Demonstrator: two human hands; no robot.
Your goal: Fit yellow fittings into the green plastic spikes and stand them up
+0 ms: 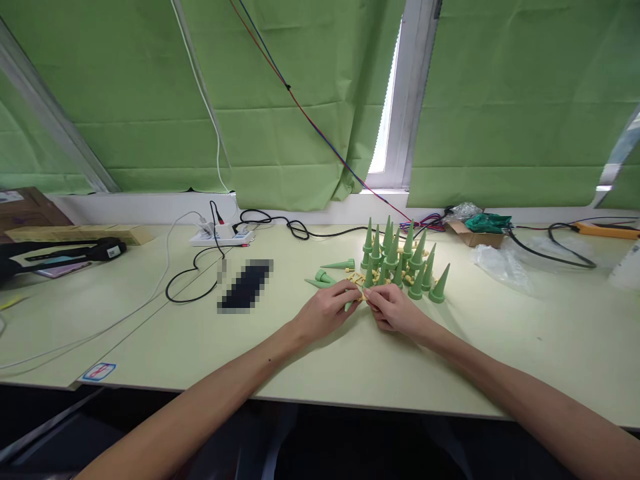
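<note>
Two bare forearms [215, 400] reached in from the lower corners, nearest the camera. Green blinds [300, 153] hung behind, covering most of the windows beyond a pale table [325, 377]. On it, right of centre, a cluster of green cones [393, 257] stood upright, tips up. The left hand [327, 310] and right hand [397, 310] met just in front of the cluster, fingertips almost touching. Farther back sat a small cardboard box [480, 239] on the right and, well to the left, a white power strip [227, 240]. Some loose cones [337, 265] lay on their sides beyond the left hand. Its fingers were closed on a green piece [349, 306], mostly hidden. The right fingertips were pinched together on a tiny yellow piece [365, 298] between the hands; similar yellow bits [356, 277] lay scattered near the cones.
</note>
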